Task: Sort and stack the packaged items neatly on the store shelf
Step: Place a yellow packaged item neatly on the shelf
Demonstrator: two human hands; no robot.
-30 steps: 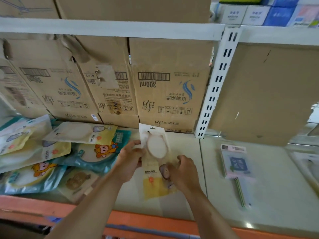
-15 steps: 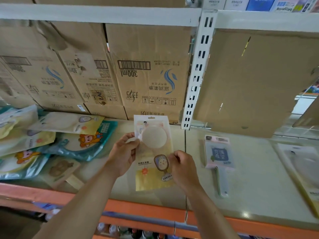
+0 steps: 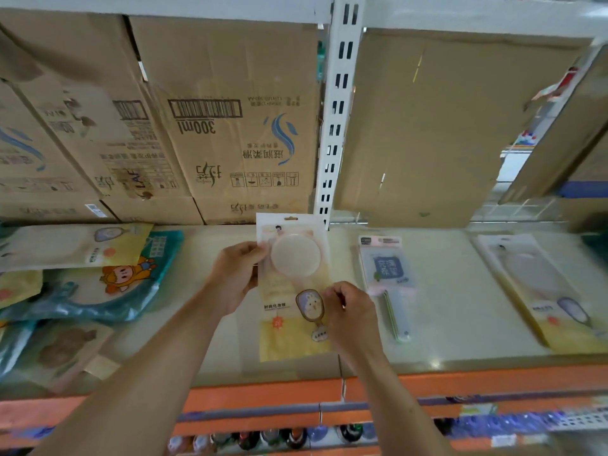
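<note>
STORE SHELF, MID-SORT. At nine o'clock in the frame, a loose heap of packaged items (image 3: 82, 284) is left overlapping and askew. Yellow, teal and brown packs are strewn across one another in front of a row of cardboard boxes (image 3: 230, 133).

At the centre, a yellow hand-mirror pack (image 3: 289, 337) is held lengthwise over the shelf (image 3: 460, 327), with its hang tab turned toward twelve o'clock. Its left edge is pinched near the top between thumb and fingers of the left hand (image 3: 235, 274). Its right edge is pinched lower down by the curled fingers of the right hand (image 3: 350, 311). Whether the pack's underside touches the shelf cannot be told.

At three o'clock of that pack, beyond the line of the white slotted upright (image 3: 335, 110), a pink-and-grey pack (image 3: 385, 274) is laid flat on its own. Well apart from it, at the far right, a second yellow-bottomed pack (image 3: 539, 291) is laid flat and slanted.

The work is judged to be at an early stage. Two packs are set out singly and one is in hand. No stack of like items is formed yet, and the heap at nine o'clock is yet to be sorted.
</note>
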